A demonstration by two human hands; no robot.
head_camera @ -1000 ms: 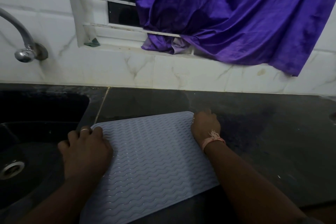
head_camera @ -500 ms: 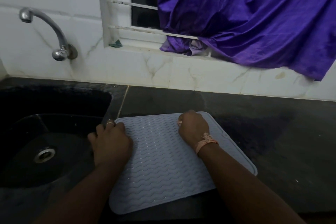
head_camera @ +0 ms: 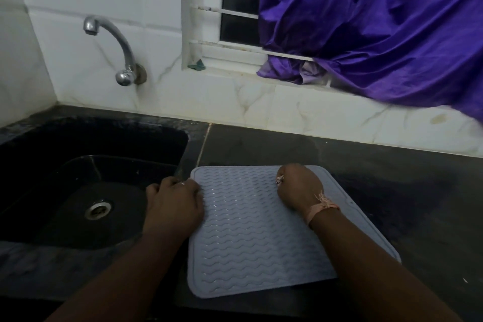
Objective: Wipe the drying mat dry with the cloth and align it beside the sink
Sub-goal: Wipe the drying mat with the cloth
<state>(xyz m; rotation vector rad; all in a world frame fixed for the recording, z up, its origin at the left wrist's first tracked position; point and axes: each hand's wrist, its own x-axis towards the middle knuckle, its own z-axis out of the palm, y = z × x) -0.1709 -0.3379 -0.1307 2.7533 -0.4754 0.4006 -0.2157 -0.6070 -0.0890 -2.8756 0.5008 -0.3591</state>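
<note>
My left hand [head_camera: 173,204] grips the drying mat [head_camera: 251,238] at its sink [head_camera: 78,191]-side edge; my right hand [head_camera: 298,187], fingers curled, presses its far edge.

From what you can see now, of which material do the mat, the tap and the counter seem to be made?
The mat looks like soft silicone or rubber: matte pale blue, with moulded wavy ridges and rounded corners. The tap seems to be polished metal, probably chromed, since it gives bright reflections. The counter appears to be dark stone, perhaps granite, smooth with a dull sheen; the dim light leaves this uncertain.
</note>
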